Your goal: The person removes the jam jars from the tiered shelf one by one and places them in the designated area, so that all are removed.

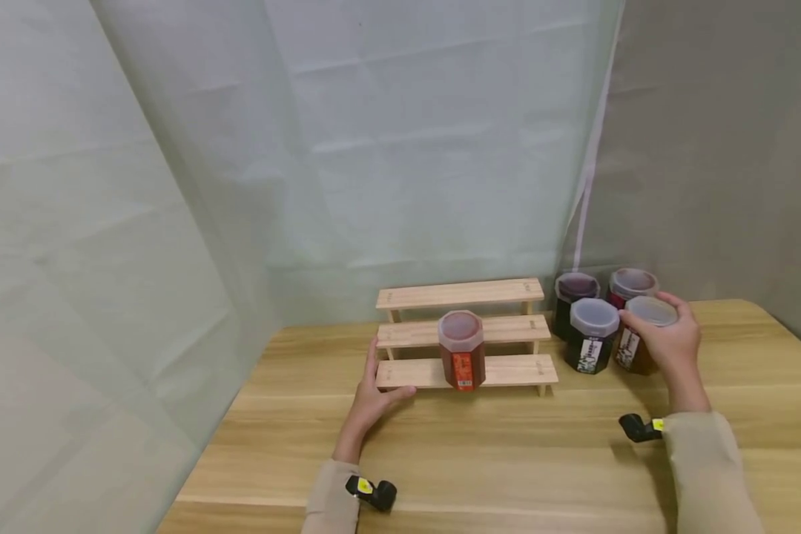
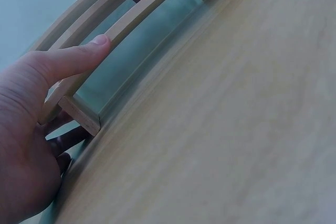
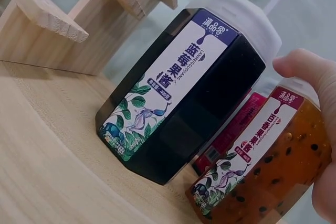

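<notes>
My left hand (image 1: 368, 404) holds the left end of a three-step wooden display rack (image 1: 467, 293). Its thumb lies along the front edge of the lowest step, and its other fingers reach behind the end leg in the left wrist view. A red-brown jam jar (image 1: 462, 356) with an orange label stands upright on that step, near the middle. On the right, my right hand (image 1: 679, 345) grips an amber jam jar (image 3: 273, 166) with dark seeds, thumb by the lid and fingers round the far side. Close beside it is a dark blueberry jam jar (image 3: 181, 87) with a white lid.
Behind those two jars stand another dark jar (image 1: 567, 308) and a jar with a red label (image 1: 633, 282), near the back edge. The wooden table (image 1: 507, 460) runs back to a pale fabric wall (image 1: 427, 163). Darker cloth (image 1: 721, 148) hangs at the right.
</notes>
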Action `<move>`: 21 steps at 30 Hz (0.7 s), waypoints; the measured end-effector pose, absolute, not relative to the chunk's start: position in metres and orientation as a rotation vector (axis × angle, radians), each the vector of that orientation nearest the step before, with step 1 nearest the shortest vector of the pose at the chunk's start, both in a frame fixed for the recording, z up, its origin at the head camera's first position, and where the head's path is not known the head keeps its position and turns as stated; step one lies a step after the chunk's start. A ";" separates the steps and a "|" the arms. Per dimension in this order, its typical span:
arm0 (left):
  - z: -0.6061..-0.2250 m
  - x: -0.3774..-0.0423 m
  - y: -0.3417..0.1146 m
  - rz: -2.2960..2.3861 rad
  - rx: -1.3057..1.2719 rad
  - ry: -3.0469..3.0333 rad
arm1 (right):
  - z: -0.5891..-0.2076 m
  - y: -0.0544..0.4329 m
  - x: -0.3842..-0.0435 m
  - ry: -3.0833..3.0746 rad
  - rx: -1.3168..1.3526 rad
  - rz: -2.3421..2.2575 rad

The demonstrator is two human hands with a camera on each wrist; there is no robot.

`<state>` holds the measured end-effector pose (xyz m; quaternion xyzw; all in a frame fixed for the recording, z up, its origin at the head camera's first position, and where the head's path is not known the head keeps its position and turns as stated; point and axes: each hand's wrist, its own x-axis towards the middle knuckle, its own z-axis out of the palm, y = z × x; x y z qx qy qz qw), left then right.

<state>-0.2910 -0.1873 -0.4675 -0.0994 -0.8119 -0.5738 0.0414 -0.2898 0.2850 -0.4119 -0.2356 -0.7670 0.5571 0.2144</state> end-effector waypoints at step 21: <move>-0.465 -0.293 -0.188 -1.791 -0.306 -2.478 | -0.410 0.286 -0.291 -2.143 -0.583 1.530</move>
